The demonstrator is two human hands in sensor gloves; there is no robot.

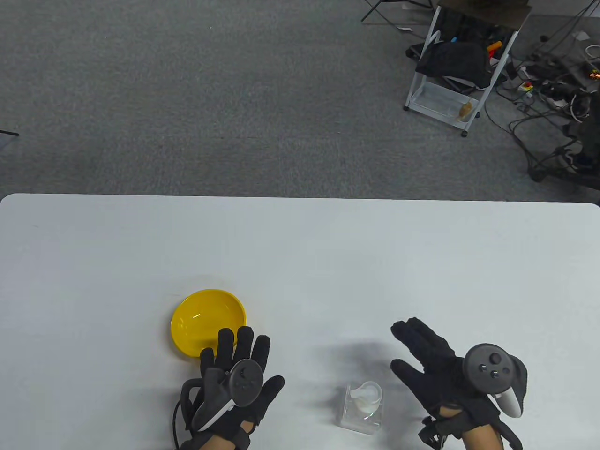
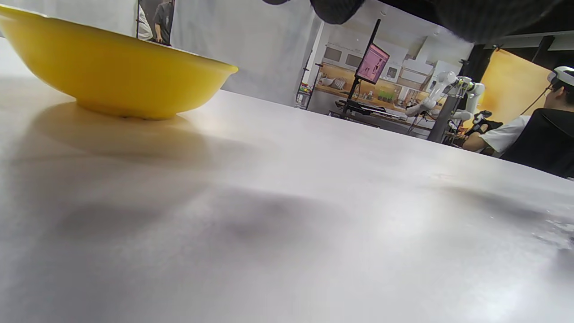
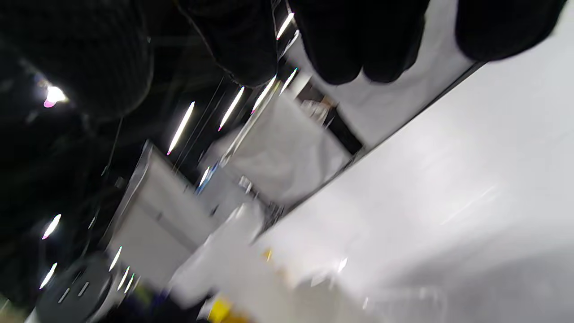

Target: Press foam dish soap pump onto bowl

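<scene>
A yellow bowl (image 1: 207, 321) sits on the white table (image 1: 300, 262), left of centre near the front. It also shows in the left wrist view (image 2: 112, 72). A clear foam soap pump bottle (image 1: 363, 405) with a white pump head stands near the front edge, between the hands. My left hand (image 1: 236, 375) lies flat with fingers spread, its fingertips over the bowl's near rim, holding nothing. My right hand (image 1: 431, 363) is open and empty to the right of the bottle, fingers pointing away and left. In the blurred right wrist view, only its dark fingertips (image 3: 350, 49) show.
The table's far edge runs across the middle of the table view, with grey carpet beyond. A white cart (image 1: 457, 75) and cables stand on the floor at the far right.
</scene>
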